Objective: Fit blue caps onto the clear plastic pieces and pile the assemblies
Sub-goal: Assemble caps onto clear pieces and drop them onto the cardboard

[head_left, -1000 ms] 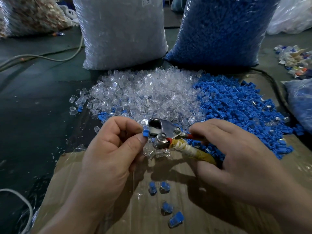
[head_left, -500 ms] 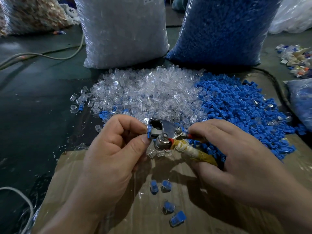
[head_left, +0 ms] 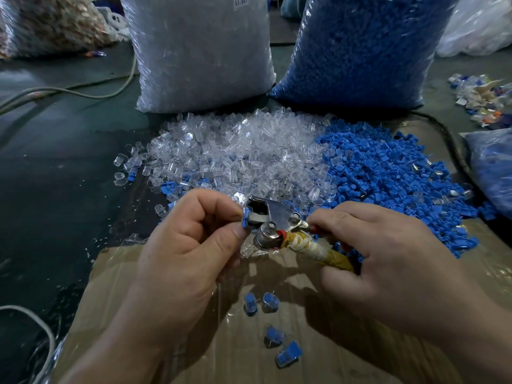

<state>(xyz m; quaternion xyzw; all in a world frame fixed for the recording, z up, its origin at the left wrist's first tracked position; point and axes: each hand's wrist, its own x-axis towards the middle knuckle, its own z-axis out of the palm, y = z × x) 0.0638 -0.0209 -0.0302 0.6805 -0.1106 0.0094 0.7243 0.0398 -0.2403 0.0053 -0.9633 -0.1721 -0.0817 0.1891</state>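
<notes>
Left hand (head_left: 182,261) pinched a blue cap (head_left: 245,220) btw thumb and curled forefinger, cap right up against the left edge of the metal tool (head_left: 273,214) head. Right hand (head_left: 388,267) gripped the tool by its handles, fingers curled round them. Lower handle (head_left: 318,252) was wrapped in white/yellow tape, w/ a bit of red grip showing near the pivot. Couldn't tell if a clear piece sat in the tool w/ the cap, too small to see. Both hands were above a cardboard sheet (head_left: 194,342). Four finished assemblies (head_left: 270,300) lay loose on the cardboard below the hands: two side by side, two more nearer the camera. Beyond the hands, clear pieces heap (head_left: 235,153) on the left met the blue caps heap (head_left: 388,178) on the right, some mixing at the border. Behind those stood a bag of clear parts (head_left: 199,51) beside a bag of blue parts (head_left: 360,51). Pale cable (head_left: 69,91) ran across the dark floor, far left.
</notes>
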